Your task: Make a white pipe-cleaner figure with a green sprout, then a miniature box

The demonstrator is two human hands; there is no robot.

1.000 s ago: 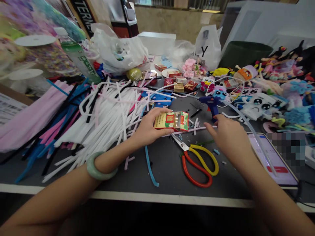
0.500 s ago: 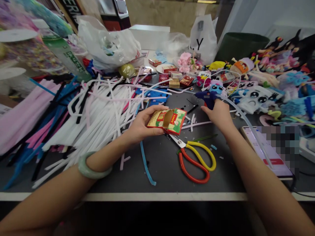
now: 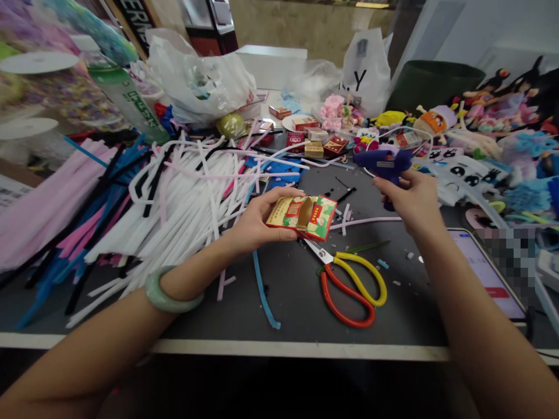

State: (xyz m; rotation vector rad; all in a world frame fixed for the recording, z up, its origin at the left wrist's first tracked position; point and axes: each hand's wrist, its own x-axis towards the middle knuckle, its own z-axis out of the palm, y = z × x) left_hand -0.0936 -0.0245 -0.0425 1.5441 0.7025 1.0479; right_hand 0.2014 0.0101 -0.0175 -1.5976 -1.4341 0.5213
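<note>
A small red, green and yellow cardboard box (image 3: 321,216) with an open flap is held by my left hand (image 3: 262,221), fingers behind it and thumb below. My right hand (image 3: 413,195) grips a dark blue glue gun (image 3: 384,163) by its handle, its nozzle toward the left. Scissors (image 3: 356,291) with one red and one yellow handle lie on the dark table (image 3: 305,314) just below the box. A light blue strip (image 3: 262,288) lies left of them.
White pipe cleaners (image 3: 183,215) are heaped on the left, beside pink, blue and black ones. Behind stand plastic bags (image 3: 201,81) and small boxes (image 3: 314,149). Fuzzy dolls (image 3: 463,169) crowd the right, near a phone (image 3: 489,273).
My right hand has raised the glue gun and brought it slightly right, so more of its body shows. My left hand still holds the box. The whole view has shifted slightly.
</note>
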